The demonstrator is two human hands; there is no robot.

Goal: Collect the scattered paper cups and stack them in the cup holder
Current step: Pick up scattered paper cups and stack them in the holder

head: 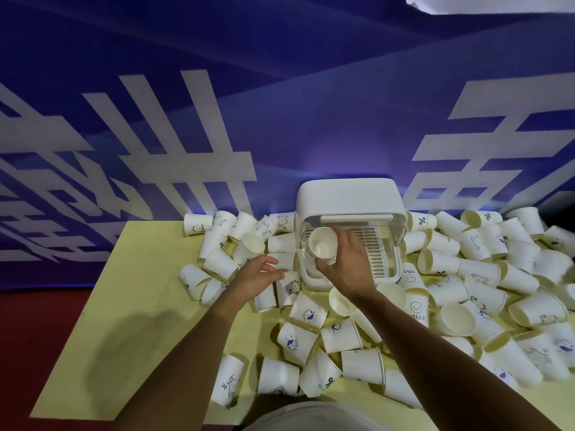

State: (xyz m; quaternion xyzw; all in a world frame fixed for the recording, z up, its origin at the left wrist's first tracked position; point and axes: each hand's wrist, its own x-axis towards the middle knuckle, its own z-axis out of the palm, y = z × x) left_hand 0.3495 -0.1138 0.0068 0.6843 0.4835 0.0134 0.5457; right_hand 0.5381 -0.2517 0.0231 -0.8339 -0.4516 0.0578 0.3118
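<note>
A white cup holder [351, 197] with a raised clear lid and a slotted tray stands at the back of the yellow table [140, 306]. My right hand [348, 265] grips an upright white paper cup [322, 245] on top of a stack at the holder's left front corner. My left hand [258, 273] reaches over the cups lying left of the holder, fingers spread and touching a cup marked "Bear" [287, 289]. Several white printed cups [298, 340] lie scattered on their sides all around the holder.
Cups pile thickly on the right side [497, 275] up to the table edge. The table's left part [124, 321] carries only my shadow. A blue banner wall [217, 119] with large white characters stands right behind the table. Red floor shows at left.
</note>
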